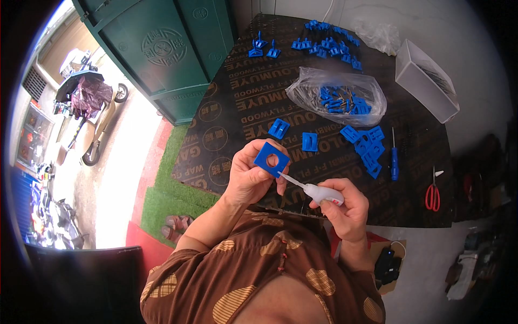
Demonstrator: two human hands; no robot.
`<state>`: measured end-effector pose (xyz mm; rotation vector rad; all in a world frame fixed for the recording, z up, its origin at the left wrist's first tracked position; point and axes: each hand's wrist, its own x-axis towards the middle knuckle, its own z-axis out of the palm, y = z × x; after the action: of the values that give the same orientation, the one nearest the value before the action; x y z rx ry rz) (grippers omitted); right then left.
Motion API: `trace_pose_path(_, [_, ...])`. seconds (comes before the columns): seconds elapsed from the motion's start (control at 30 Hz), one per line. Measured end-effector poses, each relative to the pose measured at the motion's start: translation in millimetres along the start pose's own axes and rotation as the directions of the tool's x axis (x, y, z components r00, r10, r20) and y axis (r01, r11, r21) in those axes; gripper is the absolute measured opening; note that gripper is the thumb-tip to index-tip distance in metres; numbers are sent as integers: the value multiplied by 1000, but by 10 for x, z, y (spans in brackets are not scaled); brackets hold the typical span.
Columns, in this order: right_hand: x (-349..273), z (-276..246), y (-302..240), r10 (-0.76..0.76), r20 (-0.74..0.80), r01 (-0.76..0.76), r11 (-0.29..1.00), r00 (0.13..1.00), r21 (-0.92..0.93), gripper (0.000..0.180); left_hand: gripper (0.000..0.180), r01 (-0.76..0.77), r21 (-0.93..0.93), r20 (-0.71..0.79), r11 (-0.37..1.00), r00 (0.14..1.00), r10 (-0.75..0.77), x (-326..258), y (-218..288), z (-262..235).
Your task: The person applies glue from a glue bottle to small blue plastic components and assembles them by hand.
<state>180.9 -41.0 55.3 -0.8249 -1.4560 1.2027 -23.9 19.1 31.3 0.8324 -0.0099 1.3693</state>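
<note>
My left hand (249, 171) is closed on a flat blue square plate (263, 160) with a round hole in its middle, held up over the table's near edge. In my right hand (348, 208) is a small white glue bottle (325, 195), tilted so that its long thin nozzle (292, 180) meets the plate's lower corner. Just beyond my hands lie two blue slotted pieces, one at the left (279, 128) and one at the right (309, 142). A pile of similar blue plates (368, 148) rests farther right.
On the dark printed plywood table (237, 116) lie a clear bag (337, 97) of blue parts and screws, a blue screwdriver (395, 162) and red-handled scissors (433, 195). Several blue assemblies (329, 46) stand at the back beside a white box (426, 81). A green door (162, 48) is left.
</note>
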Motion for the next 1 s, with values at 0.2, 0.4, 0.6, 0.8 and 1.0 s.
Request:
trace_pose_path(0.2, [-3,-24,14,5,9,-4,1000,1000,-11,22,32,-10,-5,16,1000,1000,10,7,-6,-9])
trace_pose_path(0.4, [-3,-16,-4,18,-12,-17,1000,1000,11,22,34,3,-12,-11,1000,1000,-3,-7,-5,-9])
trace_pose_path(0.6, [-2,-26,-2,17,-1,-17,1000,1000,-2,21,37,2,-19,-19,1000,1000,-2,-7,-10,-4])
trace_pose_path(0.8, [-2,-23,-7,15,-2,-15,1000,1000,-10,21,37,3,-11,-18,1000,1000,-3,-9,-7,-5])
trace_pose_path(1.0, [-4,-23,40,-11,-1,11,1000,1000,-9,21,37,-1,-1,-24,1000,1000,1,-10,-7,-2])
